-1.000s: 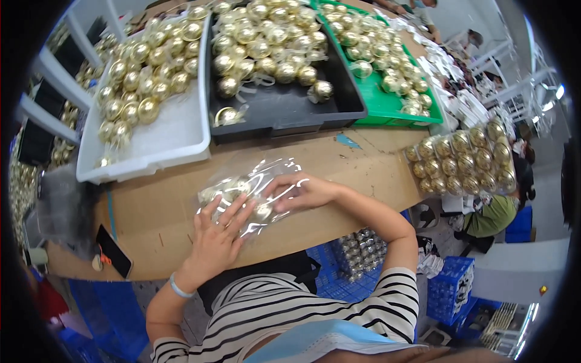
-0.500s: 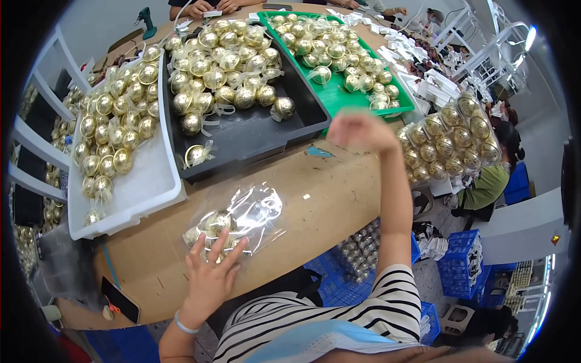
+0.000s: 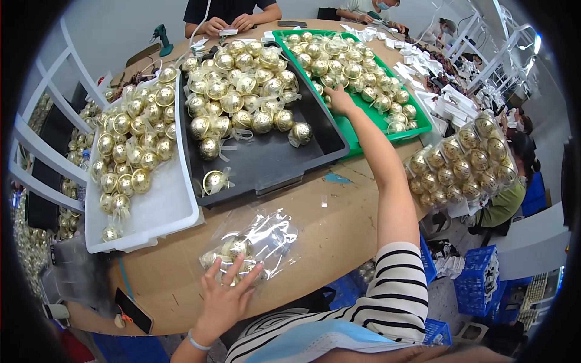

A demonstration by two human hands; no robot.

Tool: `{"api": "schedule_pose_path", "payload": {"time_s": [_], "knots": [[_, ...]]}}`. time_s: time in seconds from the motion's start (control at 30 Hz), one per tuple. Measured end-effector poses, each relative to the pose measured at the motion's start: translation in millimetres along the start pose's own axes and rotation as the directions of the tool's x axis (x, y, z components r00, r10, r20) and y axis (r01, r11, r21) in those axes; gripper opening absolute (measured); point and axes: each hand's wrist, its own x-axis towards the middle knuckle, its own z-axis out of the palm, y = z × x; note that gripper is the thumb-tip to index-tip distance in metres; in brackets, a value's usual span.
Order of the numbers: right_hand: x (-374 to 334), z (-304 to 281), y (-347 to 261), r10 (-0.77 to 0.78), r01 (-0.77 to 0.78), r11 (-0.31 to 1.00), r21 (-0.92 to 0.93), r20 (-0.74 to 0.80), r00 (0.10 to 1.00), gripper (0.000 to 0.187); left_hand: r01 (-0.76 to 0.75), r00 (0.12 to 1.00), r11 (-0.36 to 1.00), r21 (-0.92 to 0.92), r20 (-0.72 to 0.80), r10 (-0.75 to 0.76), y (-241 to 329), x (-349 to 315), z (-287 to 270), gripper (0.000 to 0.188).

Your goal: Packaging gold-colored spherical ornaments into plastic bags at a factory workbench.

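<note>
With fingers spread, my left hand (image 3: 227, 296) lies on the lower end of a clear plastic bag (image 3: 275, 227) on the table. Inside the bag are a few gold balls (image 3: 239, 247), partly hidden by glare and my fingers. My right arm stretches forward over the green tray (image 3: 348, 127). There my right hand (image 3: 340, 100) reaches in among perforated gold balls with pale ribbons (image 3: 334, 66). Its fingers point at the balls near the tray's left wall and look apart; their tips are partly hidden, and no ball is seen lifted.
Left of the green tray stand a black tray (image 3: 242, 166) and a white tray (image 3: 160, 209), both holding gold balls. A clear pack of gold balls (image 3: 463, 160) is at the right. A phone (image 3: 134, 311) lies near the table's edge. Across the table, a person's hands (image 3: 230, 25) hold a white piece.
My right hand has moved forward and left, from the green tray's near edge to the balls inside. My left hand stays on the bag. The whole view has shifted slightly.
</note>
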Motion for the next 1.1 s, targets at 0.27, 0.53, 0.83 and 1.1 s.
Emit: {"api": "schedule_pose_path", "payload": {"time_s": [0.27,0.53,0.83,1.1], "knots": [[27,0,-17,-0.138,0.138,0.99,-0.007,-0.006,0.99,0.067,-0.034,0.999,0.999,0.01,-0.011,0.034,3,-1,3,0.067],[-35,-36,-43,0.009,-0.013,0.999,-0.042,-0.093,0.996,0.041,0.008,1.0,1.0,-0.024,0.014,-0.007,5,-1,-2,0.065],[-332,-54,-161,-0.227,0.237,0.934,0.267,-0.068,0.972,0.04,-0.062,0.993,0.99,0.127,-0.088,0.074,3,5,4,0.068],[-326,-46,-175,-0.451,0.464,0.884,-0.058,-0.37,0.812,0.062,-0.115,0.973,0.982,0.147,-0.184,0.141,0,5,11,0.053]]}}
